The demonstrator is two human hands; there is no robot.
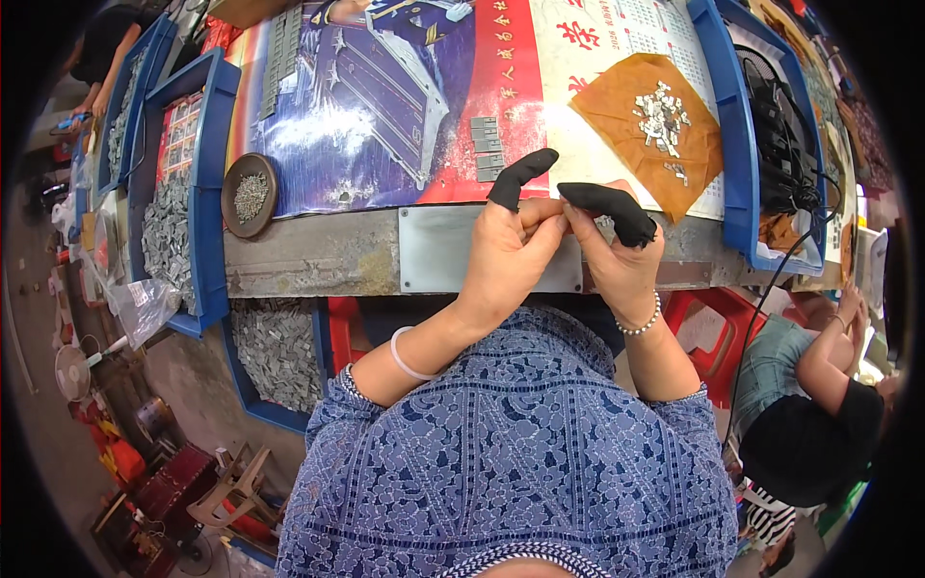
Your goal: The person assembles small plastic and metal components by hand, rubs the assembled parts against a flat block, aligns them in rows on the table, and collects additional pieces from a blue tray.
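Observation:
My left hand (508, 249) and my right hand (621, 260) meet at the table's front edge. A black finger sleeve covers the index finger of each. Thumbs and fingertips are pinched together; what lies between them is hidden or too small to name. Just beyond my left hand, several flat grey metal pieces (485, 135) lie in a short column on the poster. To the right of my hands, a brown sheet (602, 96) carries a heap of small silvery parts (660, 120). A round brown dish (232, 220) of tiny metal bits stands at the left.
A printed poster (356, 116) covers the table, with a row of grey pieces (280, 58) at its far left. Blue bins (207, 241) of grey parts stand left; another blue bin (740, 193) holds dark items and a cable at right. A person (809, 405) sits at lower right.

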